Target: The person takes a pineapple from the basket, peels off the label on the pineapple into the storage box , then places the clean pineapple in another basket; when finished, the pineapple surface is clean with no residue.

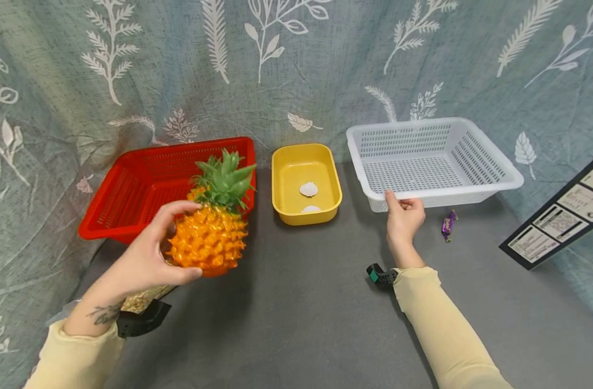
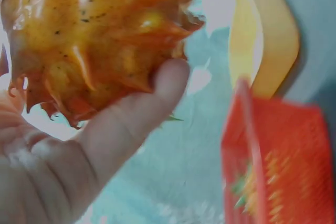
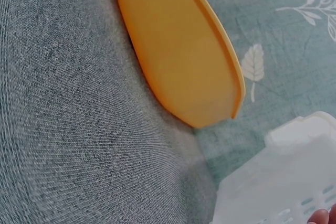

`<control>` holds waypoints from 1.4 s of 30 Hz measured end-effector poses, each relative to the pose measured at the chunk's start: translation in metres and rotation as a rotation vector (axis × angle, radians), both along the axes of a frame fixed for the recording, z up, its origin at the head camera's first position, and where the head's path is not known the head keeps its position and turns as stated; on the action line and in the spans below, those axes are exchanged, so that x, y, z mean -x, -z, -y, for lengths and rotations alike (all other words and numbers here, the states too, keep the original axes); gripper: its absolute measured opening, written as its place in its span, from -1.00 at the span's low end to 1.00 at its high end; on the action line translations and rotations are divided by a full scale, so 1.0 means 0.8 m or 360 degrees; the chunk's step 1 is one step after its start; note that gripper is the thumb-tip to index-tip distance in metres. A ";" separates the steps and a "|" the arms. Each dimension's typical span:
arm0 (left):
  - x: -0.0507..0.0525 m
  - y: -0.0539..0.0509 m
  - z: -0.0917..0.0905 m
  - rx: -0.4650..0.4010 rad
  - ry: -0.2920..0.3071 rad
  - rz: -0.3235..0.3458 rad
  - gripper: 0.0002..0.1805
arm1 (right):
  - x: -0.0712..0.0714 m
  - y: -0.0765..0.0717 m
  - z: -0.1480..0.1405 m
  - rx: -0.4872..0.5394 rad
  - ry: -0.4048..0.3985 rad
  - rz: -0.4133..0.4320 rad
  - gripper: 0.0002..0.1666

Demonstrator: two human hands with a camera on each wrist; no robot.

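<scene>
In the head view my left hand [image 1: 167,248] grips an orange artificial pineapple [image 1: 209,237] with a green leafy crown, thumb low and fingers behind it. It is held up before the red basket [image 1: 94,221]. The left wrist view shows the thumb pressed against the spiky orange skin of this pineapple [image 2: 89,40]. Part of another orange-and-green piece [image 2: 249,190] shows inside the red basket. With thumb on top and fingers curled at the rim, my right hand [image 1: 404,224] pinches the front edge of the white basket [image 1: 432,194]. Only fingertips [image 3: 320,217] appear in the right wrist view.
Between the baskets stands a yellow tub [image 1: 306,219] with two white shell-like pieces inside. A purple wrapped candy [image 1: 449,226] lies right of my right hand. A black labelled box [image 1: 559,216] leans at the right. Something grainy [image 1: 143,300] lies beneath my left wrist. A patterned curtain hangs behind.
</scene>
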State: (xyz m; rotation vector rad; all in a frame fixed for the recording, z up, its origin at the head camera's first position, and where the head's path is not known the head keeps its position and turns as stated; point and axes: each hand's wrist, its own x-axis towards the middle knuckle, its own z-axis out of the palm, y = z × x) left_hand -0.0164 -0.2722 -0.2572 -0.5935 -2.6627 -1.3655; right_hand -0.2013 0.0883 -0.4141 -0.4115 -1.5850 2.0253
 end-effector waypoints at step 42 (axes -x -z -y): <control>0.133 -0.018 0.179 0.0275 -0.0516 0.0604 -0.11 | -0.002 0.001 -0.002 0.0031 -0.0031 -0.0059 -0.68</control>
